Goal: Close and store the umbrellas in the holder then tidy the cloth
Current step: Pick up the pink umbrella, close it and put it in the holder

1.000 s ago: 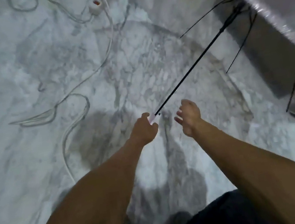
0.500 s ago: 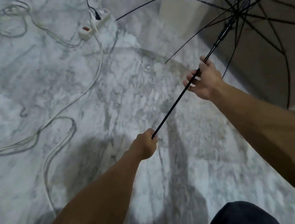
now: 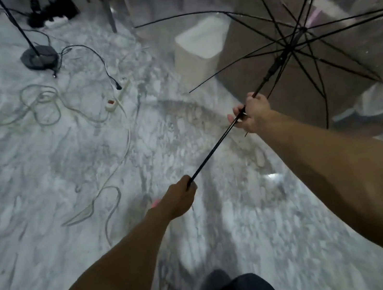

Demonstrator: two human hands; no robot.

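A clear umbrella (image 3: 333, 27) with black ribs is spread open at the upper right, its canopy facing away from me. Its thin black shaft (image 3: 214, 152) runs down-left to my left hand (image 3: 180, 198), which grips the handle end; a bit of pink shows under that hand. My right hand (image 3: 252, 113) grips the shaft higher up, just below the black runner. Behind the canopy stands a white box-like holder (image 3: 198, 54). I see no cloth.
The floor is grey-white marble (image 3: 37, 170). White cables and a power strip (image 3: 114, 100) lie at the left centre. A black round stand base (image 3: 39, 57) with a pole is at the upper left. My dark-clad knees are at the bottom edge.
My right hand went from empty beside the left hand to gripping the shaft, then slid a little further up it. The view tilted up, showing more of the open canopy.
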